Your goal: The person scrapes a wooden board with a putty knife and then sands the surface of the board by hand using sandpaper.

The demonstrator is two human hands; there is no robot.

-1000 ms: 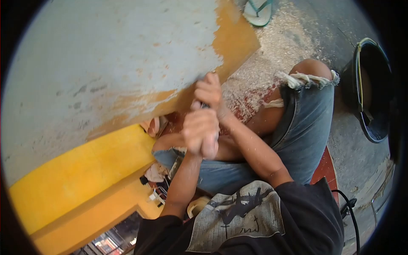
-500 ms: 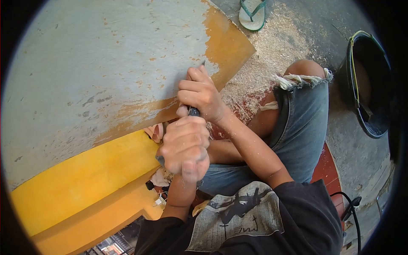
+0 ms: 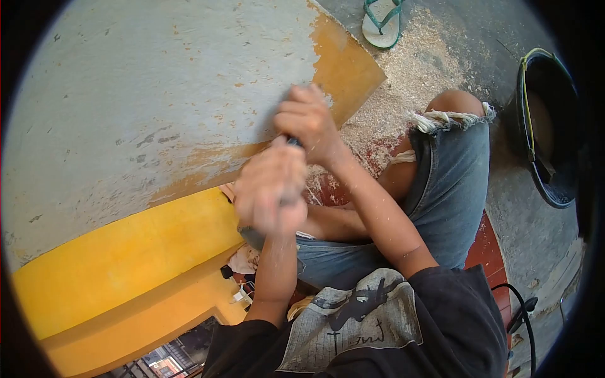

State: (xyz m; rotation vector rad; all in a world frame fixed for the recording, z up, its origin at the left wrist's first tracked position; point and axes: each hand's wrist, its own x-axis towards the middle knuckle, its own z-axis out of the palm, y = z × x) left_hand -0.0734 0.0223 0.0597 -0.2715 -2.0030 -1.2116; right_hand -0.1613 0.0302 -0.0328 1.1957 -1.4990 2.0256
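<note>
My left hand point(image 3: 271, 192), smeared by motion, is closed round the rear of a black-handled tool point(image 3: 293, 141). Just ahead of it, my right hand point(image 3: 309, 123) wraps the front part of the same tool. Between the two hands a short bit of black handle shows; the working end cannot be made out. Both hands are over the lower right part of a large board point(image 3: 170, 82) with worn pale grey paint. Orange-brown patches show along its lower edge and right corner.
Pale shavings point(image 3: 422, 69) cover the floor beyond the board's corner. A green-strapped flip-flop point(image 3: 382, 28) lies at the top. A dark bucket point(image 3: 523, 120) stands at the right. Below the board runs a yellow ledge point(image 3: 132, 252). A black cable point(image 3: 528, 327) is at the lower right.
Both hands, still on the tool, have moved up and away from my body across the board. The pointed metal tip seen earlier no longer shows clearly. The view has shifted slightly.
</note>
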